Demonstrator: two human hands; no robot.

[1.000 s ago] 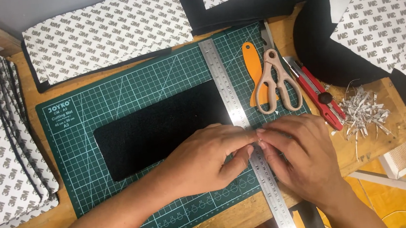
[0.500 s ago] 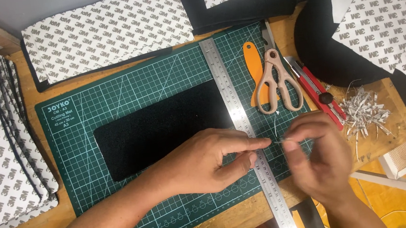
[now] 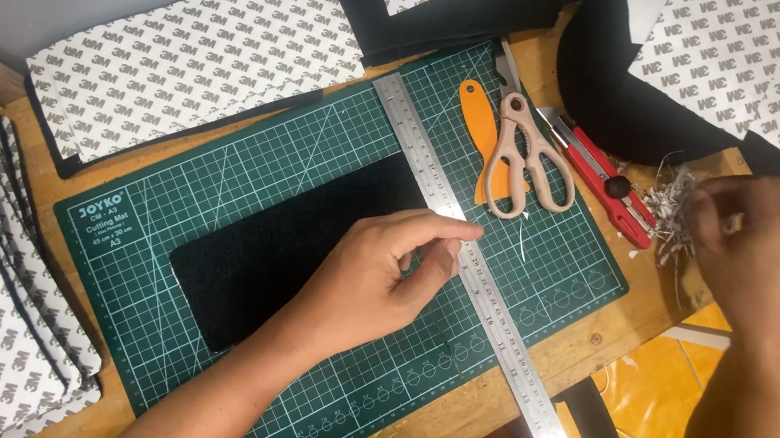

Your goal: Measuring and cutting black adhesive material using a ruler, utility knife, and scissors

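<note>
- Left hand [image 3: 373, 284] rests on the black sheet [image 3: 287, 249], fingertips curled against the steel ruler [image 3: 467, 259]; this pins both flat on the green cutting mat [image 3: 213, 189].
- Right hand [image 3: 760, 248] is over the pile of trimmed slivers [image 3: 673, 204] at the surface edge, fingers pinched; what it grips is too blurred to tell.
- A second ago both hands met at the ruler; the right has since moved away.
- Scissors [image 3: 523, 152] unmoved.

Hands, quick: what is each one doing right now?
Left hand: fingers curled, resting on the black sheet beside the steel ruler.
Right hand: blurred over the scrap pile; grip cannot be told.
</note>
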